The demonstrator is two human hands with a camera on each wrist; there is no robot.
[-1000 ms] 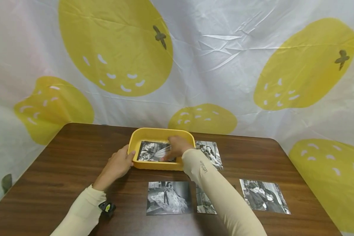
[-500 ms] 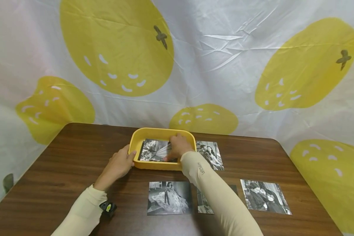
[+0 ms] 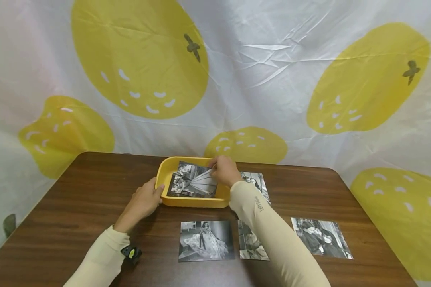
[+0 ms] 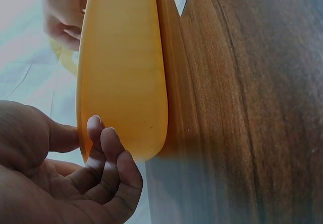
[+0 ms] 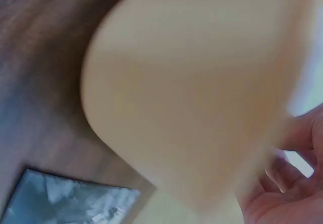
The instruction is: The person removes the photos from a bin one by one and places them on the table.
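Observation:
A yellow tray [image 3: 192,201] stands on the brown table, and a black-and-white photo [image 3: 194,184] lies in it, tilted with its right edge raised. My right hand [image 3: 224,170] pinches that raised edge over the tray's far right corner. My left hand [image 3: 143,201] holds the tray's near left corner. In the left wrist view its thumb lies on the rim of the tray [image 4: 123,72], and the fingers of the left hand [image 4: 75,173] curl by the outer wall. The right wrist view is blurred: the tray's wall [image 5: 202,98] and the right hand's fingers [image 5: 287,183].
Several black-and-white photos lie flat on the table: one [image 3: 206,240] in front of the tray, one [image 3: 253,241] partly under my right forearm, one [image 3: 321,238] at the right, one [image 3: 255,183] beside the tray. A lemon-print cloth [image 3: 258,79] hangs behind.
My right hand has moved from lying on the photo in the tray to its right edge and has raised it, so the photo now tilts. The left hand has stayed on the tray.

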